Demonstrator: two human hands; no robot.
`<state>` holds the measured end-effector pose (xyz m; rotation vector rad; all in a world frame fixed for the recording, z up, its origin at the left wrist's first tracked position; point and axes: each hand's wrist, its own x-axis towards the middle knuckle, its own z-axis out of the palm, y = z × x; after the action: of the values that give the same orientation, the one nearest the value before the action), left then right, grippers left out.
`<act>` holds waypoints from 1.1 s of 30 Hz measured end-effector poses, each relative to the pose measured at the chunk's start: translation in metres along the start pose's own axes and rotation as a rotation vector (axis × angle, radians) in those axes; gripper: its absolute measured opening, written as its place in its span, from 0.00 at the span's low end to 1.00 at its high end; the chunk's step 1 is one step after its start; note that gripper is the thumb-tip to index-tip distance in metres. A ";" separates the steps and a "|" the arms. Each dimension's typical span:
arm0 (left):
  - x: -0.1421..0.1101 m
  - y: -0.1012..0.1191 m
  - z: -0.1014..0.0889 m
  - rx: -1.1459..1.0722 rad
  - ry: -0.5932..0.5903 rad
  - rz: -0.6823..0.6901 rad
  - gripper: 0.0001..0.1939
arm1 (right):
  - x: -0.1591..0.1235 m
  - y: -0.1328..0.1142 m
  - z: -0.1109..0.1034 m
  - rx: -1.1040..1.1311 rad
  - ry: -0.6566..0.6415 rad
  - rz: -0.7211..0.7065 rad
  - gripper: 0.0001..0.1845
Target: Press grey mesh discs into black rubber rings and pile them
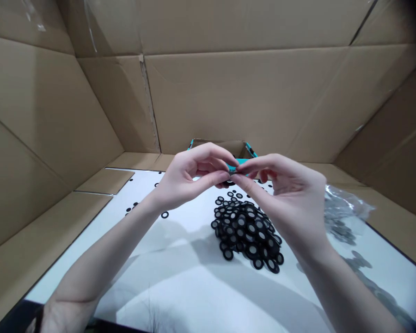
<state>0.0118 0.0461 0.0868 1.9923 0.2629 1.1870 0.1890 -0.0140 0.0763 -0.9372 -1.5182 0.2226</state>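
A cardboard liner [229, 92] walls a white board [384, 263], with a teal-edged box [217, 148] at the far side and a clear plastic bag [343, 208] of grey discs at right. A heap of black rings [246, 233] lies on the board just below the hands, a few scattered apart. The left hand [190, 178] and right hand [287, 199] curl inward, their fingertips meeting and pinching a small dark piece [232, 170], probably one ring, though the fingers largely hide it.

Gap left of the black rubber washer heap [244, 233], cardboard walls [229, 92] hemming in beyond
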 end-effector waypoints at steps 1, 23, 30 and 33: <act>-0.001 -0.001 0.002 0.022 0.026 0.008 0.06 | 0.000 0.001 -0.001 0.015 -0.015 0.012 0.05; -0.002 0.003 0.003 0.339 -0.076 0.142 0.10 | 0.001 0.009 -0.010 0.164 -0.188 0.054 0.12; -0.002 0.013 -0.004 0.441 -0.214 0.094 0.11 | 0.002 0.009 -0.012 0.252 -0.248 0.082 0.14; -0.002 0.016 -0.005 0.469 -0.259 0.080 0.10 | 0.001 0.010 -0.010 0.263 -0.256 0.084 0.14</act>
<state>0.0038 0.0369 0.0981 2.5594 0.3562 0.9599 0.2027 -0.0110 0.0728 -0.7831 -1.6356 0.6074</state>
